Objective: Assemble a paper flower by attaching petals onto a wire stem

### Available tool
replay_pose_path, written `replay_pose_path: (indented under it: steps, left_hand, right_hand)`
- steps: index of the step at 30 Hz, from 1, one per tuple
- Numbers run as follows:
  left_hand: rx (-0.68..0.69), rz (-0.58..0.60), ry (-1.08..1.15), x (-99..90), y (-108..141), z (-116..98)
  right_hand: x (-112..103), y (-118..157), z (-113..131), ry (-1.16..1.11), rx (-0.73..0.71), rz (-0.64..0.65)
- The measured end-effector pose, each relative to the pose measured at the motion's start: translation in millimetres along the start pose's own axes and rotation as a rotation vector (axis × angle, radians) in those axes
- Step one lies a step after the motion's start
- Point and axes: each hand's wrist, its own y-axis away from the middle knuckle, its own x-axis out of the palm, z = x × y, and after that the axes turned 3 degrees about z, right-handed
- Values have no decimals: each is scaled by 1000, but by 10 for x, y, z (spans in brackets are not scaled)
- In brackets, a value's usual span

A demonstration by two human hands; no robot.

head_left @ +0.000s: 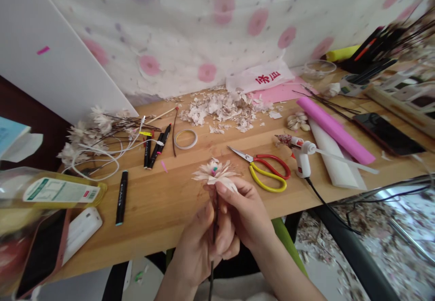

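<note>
Pinching the light flower (214, 172) under its head with my right hand (243, 212), I clench its thin, stiff stem (211, 274) in my left hand (199, 242). Its petals (204, 176) look fragile; hold below them.

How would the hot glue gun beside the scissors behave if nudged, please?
Probably tippy: the hot glue gun stands upright on a small base. Its long glue stick likely makes it rear-heavy, and its black cord could tug it.
</note>
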Motion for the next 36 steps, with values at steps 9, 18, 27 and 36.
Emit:
replay_pose_path:
  steps: [9,18,27,36]
  left_hand:
    - [2,-234,-279,-6,137,-32]
    - [-9,131,-115,-115,70,73]
    - [-82,324,242,3,102,215]
    - [-37,-90,-453,65,114,-12]
  right_hand:
    - [1,17,-5,-42,5,-15]
    - [34,56,50,-111,91,106]
    - [46,72,40,-153,102,93]
    - [36,77,107,-89,-35,17]
